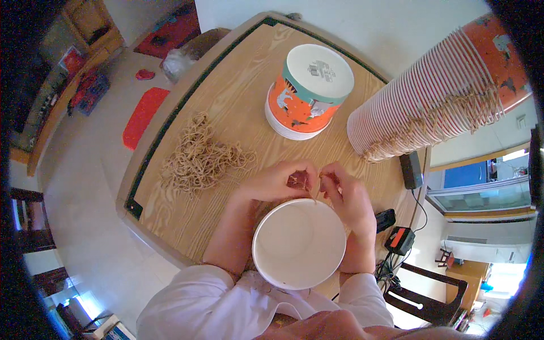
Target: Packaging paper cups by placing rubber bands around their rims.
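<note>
A white paper bucket stands between my forearms with its open mouth facing up. At its far rim my left hand and my right hand are close together, fingers pinched on a thin brown paper cord. The cord's short end hangs by the rim; how it joins the bucket is hidden. Left of my hands lies a tangled heap of similar brown cords. Beyond them an orange and green printed bucket sits upside down on the table, other white rims under it.
A tall leaning stack of nested buckets with cord loops along its side rises at the right. Black power adapters and cables lie near the table's right edge. A dark wooden chair stands at the lower right. The wooden table has a raised dark-lined border.
</note>
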Tool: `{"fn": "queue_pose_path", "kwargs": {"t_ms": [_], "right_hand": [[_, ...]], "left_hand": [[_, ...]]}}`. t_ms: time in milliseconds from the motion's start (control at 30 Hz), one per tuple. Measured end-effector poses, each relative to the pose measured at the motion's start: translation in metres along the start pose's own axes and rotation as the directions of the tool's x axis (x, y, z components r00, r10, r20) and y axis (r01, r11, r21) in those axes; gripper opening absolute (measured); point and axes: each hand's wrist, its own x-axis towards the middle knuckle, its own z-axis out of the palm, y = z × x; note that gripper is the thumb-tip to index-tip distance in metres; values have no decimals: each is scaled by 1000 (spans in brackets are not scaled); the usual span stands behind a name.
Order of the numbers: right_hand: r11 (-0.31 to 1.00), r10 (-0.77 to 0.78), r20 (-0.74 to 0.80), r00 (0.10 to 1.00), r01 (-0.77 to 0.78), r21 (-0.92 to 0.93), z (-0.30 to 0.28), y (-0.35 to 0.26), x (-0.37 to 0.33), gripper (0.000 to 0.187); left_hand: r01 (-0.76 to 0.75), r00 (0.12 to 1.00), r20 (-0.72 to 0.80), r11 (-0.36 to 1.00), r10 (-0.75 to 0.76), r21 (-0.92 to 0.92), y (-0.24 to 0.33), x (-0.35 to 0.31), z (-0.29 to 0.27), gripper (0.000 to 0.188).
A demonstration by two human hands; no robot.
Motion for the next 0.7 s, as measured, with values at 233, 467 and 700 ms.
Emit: {"fn": "queue_pose_path", "kwargs": {"t_ms": [233, 467, 700], "right_hand": [[1000, -22, -2, 1000, 22, -13, 0, 0, 1, 5], [997, -52, -25, 998, 51, -60, 1, 2, 2, 5], [1000, -1, 2, 1000, 1, -9, 0, 0, 4, 6]], "left_hand": [[-422, 906, 12, 900, 423, 110, -21, 0, -14, 15], [-161, 984, -23, 940, 176, 301, -1, 2, 2, 15], [-326, 943, 59, 867, 329, 377, -21, -1, -14, 17]]}}
